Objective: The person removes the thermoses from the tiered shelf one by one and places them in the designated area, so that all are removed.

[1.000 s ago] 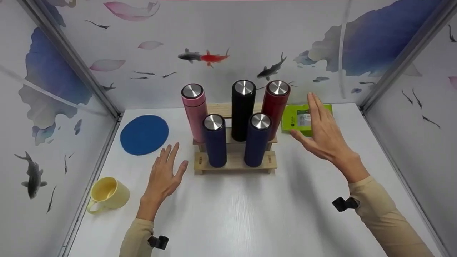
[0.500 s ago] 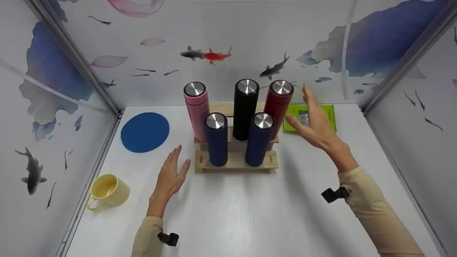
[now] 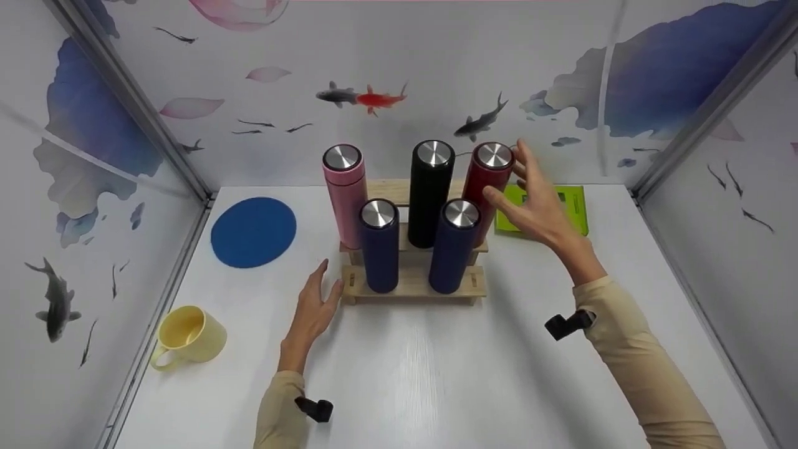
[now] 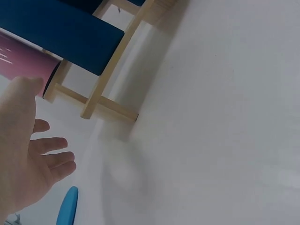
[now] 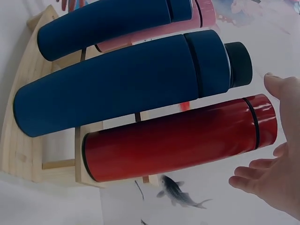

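Note:
My right hand [image 3: 542, 209] reaches round the upper part of a red thermos bottle [image 3: 479, 179], thumb in front and fingers behind. In the right wrist view, a gap shows between thumb and fingers and the red bottle stands by them, not gripped. My left hand [image 3: 315, 308] stays beside the left end of a two-step wooden rack [image 3: 405, 284], fingers loosely extended, holding nothing. On the rack's upper step also stand a pink bottle [image 3: 345, 202] and a black bottle [image 3: 429, 199]. Two blue bottles, one left [image 3: 381, 255] and one right [image 3: 450, 255], occupy the lower step.
A round blue mat [image 3: 253, 232] lies at the back left of the white table [image 3: 411, 374]. Towards the front left is a yellow mug [image 3: 202, 337]. Behind my right hand lies a green packet [image 3: 576, 209]. Printed panels wall the table in on three sides.
My right hand has moved left, from over the green packet to the red bottle. My left hand has shifted right, closer to the rack. The bottles look unmoved on the rack.

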`<move>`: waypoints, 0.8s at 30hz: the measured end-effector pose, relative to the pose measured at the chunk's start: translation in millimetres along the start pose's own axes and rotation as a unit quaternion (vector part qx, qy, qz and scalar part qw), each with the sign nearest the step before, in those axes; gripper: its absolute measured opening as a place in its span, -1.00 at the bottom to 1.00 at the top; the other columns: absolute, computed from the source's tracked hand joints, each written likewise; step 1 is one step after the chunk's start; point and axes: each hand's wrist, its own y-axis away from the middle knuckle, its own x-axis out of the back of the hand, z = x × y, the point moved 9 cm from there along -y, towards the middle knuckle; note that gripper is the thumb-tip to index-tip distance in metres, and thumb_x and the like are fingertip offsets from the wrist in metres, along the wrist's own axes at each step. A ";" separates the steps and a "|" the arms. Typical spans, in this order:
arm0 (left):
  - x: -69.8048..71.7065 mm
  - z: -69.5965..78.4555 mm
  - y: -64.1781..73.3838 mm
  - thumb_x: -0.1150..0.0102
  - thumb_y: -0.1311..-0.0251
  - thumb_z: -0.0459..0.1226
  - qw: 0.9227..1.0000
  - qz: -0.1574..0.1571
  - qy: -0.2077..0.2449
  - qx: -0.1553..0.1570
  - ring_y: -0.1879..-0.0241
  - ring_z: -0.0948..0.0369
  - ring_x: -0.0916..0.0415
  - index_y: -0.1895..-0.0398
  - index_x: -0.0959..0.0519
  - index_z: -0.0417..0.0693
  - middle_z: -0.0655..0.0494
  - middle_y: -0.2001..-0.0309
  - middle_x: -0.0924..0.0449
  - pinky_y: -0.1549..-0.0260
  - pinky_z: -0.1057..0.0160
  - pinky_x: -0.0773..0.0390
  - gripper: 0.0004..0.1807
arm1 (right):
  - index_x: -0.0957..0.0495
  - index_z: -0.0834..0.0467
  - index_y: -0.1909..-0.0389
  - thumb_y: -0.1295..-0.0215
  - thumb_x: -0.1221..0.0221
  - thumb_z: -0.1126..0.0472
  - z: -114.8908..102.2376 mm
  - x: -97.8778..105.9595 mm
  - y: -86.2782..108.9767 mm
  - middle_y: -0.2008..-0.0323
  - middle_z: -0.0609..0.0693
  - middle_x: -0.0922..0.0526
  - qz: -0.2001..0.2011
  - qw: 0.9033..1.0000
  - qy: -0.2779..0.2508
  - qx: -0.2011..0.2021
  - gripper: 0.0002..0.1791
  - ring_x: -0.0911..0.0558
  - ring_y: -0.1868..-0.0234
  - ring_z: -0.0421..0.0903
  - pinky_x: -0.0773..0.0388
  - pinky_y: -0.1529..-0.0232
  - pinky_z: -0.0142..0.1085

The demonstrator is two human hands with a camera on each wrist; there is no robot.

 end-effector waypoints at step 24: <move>-39.8 -18.7 -9.2 -0.18 -0.42 -0.12 0.994 0.020 0.101 0.047 -0.37 -0.13 -0.40 -0.55 -0.21 -0.12 -0.27 -0.39 -0.39 -0.34 -0.08 -0.43 -0.28 | -0.24 0.28 -0.47 -0.30 -0.34 0.24 -6.7 0.5 -11.4 -0.33 0.18 -0.48 0.067 0.997 -0.043 -0.002 -0.23 -0.55 -0.28 0.09 -0.51 -0.31 -0.05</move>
